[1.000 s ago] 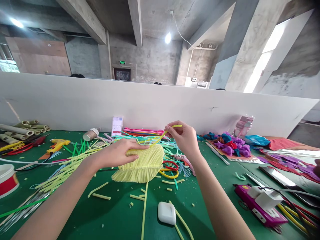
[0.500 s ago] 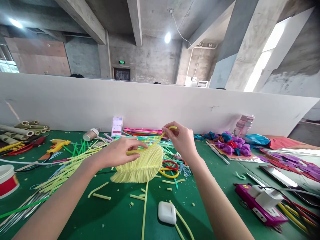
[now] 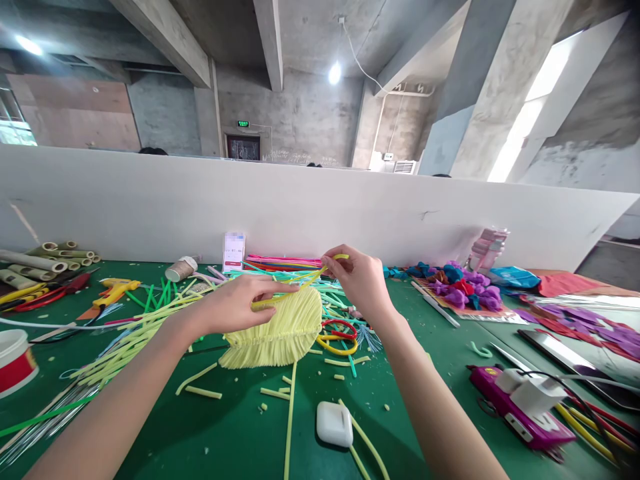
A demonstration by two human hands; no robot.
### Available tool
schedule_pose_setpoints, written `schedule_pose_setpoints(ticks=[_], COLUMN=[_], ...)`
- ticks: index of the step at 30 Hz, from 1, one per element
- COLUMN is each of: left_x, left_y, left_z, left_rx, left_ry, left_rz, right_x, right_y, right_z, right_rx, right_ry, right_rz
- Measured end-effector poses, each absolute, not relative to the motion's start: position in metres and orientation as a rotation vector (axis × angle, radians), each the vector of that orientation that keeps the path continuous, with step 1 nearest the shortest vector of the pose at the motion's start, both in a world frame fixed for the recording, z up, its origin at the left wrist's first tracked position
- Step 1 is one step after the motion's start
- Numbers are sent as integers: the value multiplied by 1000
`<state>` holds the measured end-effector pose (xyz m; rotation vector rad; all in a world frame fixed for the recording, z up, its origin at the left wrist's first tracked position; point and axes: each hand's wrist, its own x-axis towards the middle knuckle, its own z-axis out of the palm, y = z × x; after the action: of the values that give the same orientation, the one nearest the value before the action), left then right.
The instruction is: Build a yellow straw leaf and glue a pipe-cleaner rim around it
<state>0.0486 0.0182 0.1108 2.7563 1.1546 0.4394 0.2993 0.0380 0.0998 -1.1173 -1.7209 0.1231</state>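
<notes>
**Pale-yellow leaf under the fingers on a crowded green table**

The green table [image 3: 225, 433] carries craft litter from its near edge to the white partition [image 3: 150, 200] behind it. Nearest the camera lies one white earbud case [image 3: 334, 424], with short yellow offcuts scattered around it; there are too many to count surely. To the right sits one magenta device [image 3: 520, 410] with a white plug on top.

Further in, the left hand [image 3: 240, 303] is closed over the upper edge of one woven yellow leaf [image 3: 280, 330], which rests on the table at its middle. The right hand [image 3: 361, 280] pinches one yellow pipe cleaner [image 3: 313, 275] that runs from the leaf's tip up to its fingertips.

The judgement on risk: the strand looks taut, so a slipped pinch could let it spring loose and undo the last wrap; a hard pull could drag the leaf into the two loops, red and yellow [image 3: 340, 337], just beside it.

Beyond lie one yellow glue gun [image 3: 116, 289], one tape roll [image 3: 181, 269], one red-and-white tub [image 3: 15, 357] and, probably, a dozen paper rolls [image 3: 45, 257].
</notes>
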Motion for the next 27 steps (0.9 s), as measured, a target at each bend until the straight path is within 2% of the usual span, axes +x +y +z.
schedule_pose_setpoints(ticks=[11, 27], left_x=[43, 42], left_y=[17, 24], left_z=[110, 105], left_rx=[2718, 2653], left_ry=[1337, 1166], left_rz=[225, 478], right_x=[300, 301], right_y=[38, 39], right_z=[101, 100], right_rx=[-1110, -1123], right_ry=[-1729, -1735], right_rz=[125, 123])
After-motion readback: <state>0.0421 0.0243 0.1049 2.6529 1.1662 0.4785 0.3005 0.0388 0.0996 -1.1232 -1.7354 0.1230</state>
